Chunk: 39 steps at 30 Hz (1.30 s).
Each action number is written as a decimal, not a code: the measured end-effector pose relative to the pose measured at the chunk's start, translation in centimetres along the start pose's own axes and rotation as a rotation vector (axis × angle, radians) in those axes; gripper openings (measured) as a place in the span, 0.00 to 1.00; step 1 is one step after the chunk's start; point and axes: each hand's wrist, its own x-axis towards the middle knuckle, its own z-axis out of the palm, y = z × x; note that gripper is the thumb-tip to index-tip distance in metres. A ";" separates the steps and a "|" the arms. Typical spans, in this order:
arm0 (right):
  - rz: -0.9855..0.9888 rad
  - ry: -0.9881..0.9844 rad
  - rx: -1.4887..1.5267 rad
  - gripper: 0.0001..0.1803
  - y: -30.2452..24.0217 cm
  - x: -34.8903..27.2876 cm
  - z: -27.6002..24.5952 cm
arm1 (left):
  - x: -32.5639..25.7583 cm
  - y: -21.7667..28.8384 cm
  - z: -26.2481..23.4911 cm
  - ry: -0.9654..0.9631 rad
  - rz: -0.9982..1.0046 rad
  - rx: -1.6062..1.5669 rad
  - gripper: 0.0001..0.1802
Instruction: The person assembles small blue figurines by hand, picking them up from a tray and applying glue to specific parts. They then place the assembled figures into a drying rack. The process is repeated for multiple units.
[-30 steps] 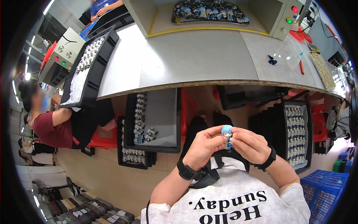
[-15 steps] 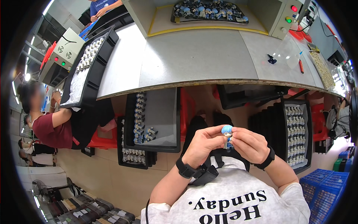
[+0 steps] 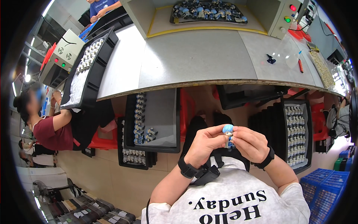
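Note:
A small figurine [image 3: 228,130] with light blue hair and a blue-and-white body is held up between my two hands, over my lap. The thumb and fingers of my left hand [image 3: 205,143] pinch its head from the left. My right hand [image 3: 251,143] grips it from the right, fingers around the head and body. Part of the body is hidden behind my fingers. Just left of my hands, a black tray [image 3: 160,147] holds a column of similar blue-and-white figurines [image 3: 139,117] along its left side.
The grey worktable [image 3: 194,56] lies ahead, with a box-like station holding a tray of figurines [image 3: 209,11]. A red pen-like tool [image 3: 300,66] and a dark blue piece [image 3: 271,59] lie right. Stacked trays [image 3: 298,134] stand right; a co-worker [image 3: 52,128] sits left.
The figurine has turned slightly in my fingers, so more of its front and blue body shows. My hands stay in nearly the same place.

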 end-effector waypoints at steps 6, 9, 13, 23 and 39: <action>0.150 0.059 -0.066 0.14 -0.4 0.2 0.2 | 0.3 -0.6 0.1 0.043 0.203 0.061 0.20; 0.241 0.143 -0.084 0.14 -0.7 0.3 0.9 | 0.1 -0.6 0.6 0.122 0.270 0.118 0.20; 0.324 0.202 -0.054 0.14 -1.2 0.2 1.6 | 0.5 -1.1 0.4 0.137 0.307 0.108 0.20; 0.525 0.281 0.150 0.11 -1.6 0.2 2.8 | 0.6 -1.2 0.1 0.146 0.340 0.046 0.21; 0.534 0.302 0.164 0.11 -1.4 0.1 3.2 | 0.9 -1.4 -0.3 0.123 0.373 0.037 0.21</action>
